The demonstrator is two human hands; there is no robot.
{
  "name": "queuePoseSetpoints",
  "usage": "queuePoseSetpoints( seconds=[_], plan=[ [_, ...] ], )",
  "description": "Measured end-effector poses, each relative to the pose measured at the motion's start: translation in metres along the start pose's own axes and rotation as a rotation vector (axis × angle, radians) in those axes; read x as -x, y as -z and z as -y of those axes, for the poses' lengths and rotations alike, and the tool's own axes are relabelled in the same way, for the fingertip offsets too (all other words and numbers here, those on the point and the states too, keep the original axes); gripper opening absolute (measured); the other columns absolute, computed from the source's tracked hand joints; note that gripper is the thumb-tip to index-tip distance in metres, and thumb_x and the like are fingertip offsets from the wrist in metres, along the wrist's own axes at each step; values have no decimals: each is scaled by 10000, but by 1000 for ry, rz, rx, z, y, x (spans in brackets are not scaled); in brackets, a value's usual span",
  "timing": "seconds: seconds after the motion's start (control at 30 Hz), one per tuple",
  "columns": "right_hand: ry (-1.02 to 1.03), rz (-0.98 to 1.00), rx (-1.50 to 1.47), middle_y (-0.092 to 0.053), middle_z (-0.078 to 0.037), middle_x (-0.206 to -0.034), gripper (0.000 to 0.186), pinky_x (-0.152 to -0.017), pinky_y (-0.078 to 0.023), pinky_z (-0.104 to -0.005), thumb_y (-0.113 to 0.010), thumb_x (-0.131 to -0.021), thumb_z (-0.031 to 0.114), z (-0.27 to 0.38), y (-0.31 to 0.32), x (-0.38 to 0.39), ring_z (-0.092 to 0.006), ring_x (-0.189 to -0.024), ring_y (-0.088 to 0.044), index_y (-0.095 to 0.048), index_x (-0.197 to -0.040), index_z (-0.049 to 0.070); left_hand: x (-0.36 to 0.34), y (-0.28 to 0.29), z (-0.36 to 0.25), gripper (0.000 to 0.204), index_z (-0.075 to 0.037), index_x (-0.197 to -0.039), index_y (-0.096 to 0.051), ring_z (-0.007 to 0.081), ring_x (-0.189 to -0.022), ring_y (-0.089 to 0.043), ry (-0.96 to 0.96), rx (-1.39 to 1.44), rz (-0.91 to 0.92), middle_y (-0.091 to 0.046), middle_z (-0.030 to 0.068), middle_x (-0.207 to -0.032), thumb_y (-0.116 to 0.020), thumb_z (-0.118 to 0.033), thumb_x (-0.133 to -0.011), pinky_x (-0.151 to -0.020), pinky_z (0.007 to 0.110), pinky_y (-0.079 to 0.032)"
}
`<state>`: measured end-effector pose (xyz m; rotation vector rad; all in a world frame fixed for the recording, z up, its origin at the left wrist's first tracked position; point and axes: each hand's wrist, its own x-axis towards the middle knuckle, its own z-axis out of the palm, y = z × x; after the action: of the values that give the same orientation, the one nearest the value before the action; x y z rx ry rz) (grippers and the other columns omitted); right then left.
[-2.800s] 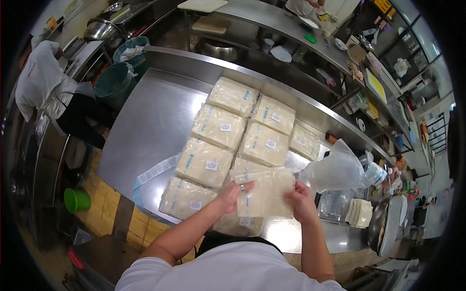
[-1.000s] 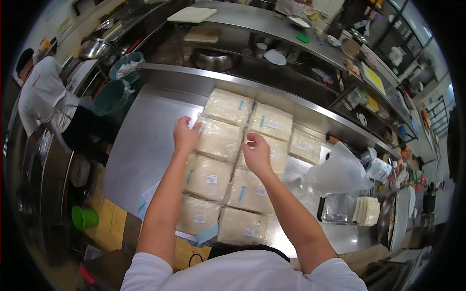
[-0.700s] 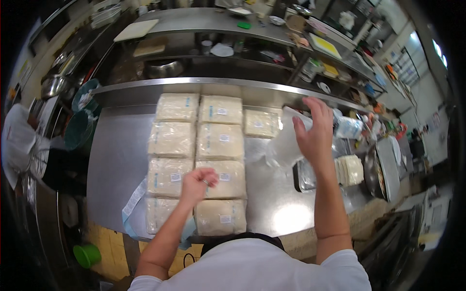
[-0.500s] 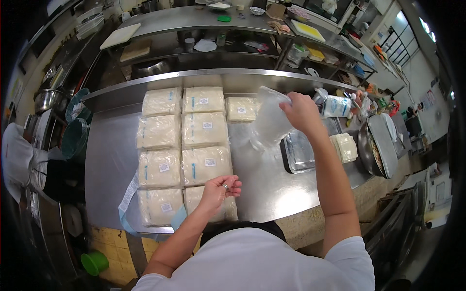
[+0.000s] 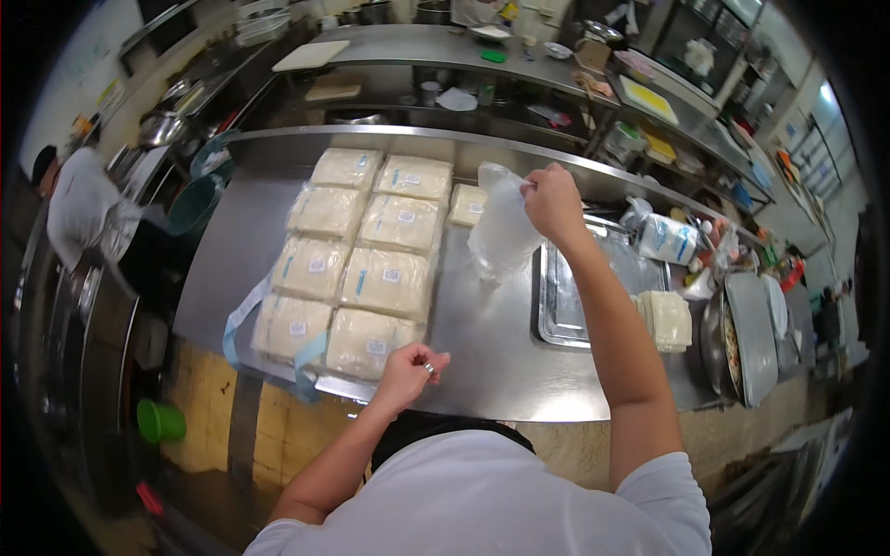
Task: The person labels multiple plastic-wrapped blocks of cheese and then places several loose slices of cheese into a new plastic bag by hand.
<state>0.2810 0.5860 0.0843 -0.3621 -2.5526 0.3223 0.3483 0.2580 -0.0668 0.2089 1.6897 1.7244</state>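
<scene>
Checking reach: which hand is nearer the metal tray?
Right: the right hand, holding the plastic bag, is by the far left corner of the metal tray; the left hand is farther left, by a wrapped package.

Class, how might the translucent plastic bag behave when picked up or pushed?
Probably floppy: the plastic bag droops in creases from the right hand. Likely light, since a pinch seems enough to hold it. Pushed, its thin-looking walls would perhaps crumple.

We are seeing a commercial-style kitchen: a white rectangular cutting board (image 5: 311,56) is lying on a long steel counter (image 5: 417,46) beyond our stainless-steel bench (image 5: 496,347)'s far edge; a round metal bowl (image 5: 713,350) of food (image 5: 731,345) is resting near its right edge.
</scene>
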Motion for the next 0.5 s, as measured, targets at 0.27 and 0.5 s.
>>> queuePoseSetpoints(
  seconds=[0.27,0.5],
  plan=[
    [137,8,-78,-627,-213,-1093,291,-951,-475,-462,-686,-823,174,-10,0,7,-387,-1061,-578,-708,-1069,20,116,21,115,289,-44,-937,-749,423,-917,-676,394,-954,-455,-716,217,-940,-752,-297,-798,-800,473,-544],
    [121,-69,-148,-620,-189,-1164,365,-988,-461,-447,-695,-806,205,-5,7,-2,-369,-1120,-564,-691,-1128,34,189,30,196,357,-51,-1046,-735,401,-961,-680,607,-977,-743,-715,208,-1021,-738,-302,-792,-888,457,-527]
  ],
)
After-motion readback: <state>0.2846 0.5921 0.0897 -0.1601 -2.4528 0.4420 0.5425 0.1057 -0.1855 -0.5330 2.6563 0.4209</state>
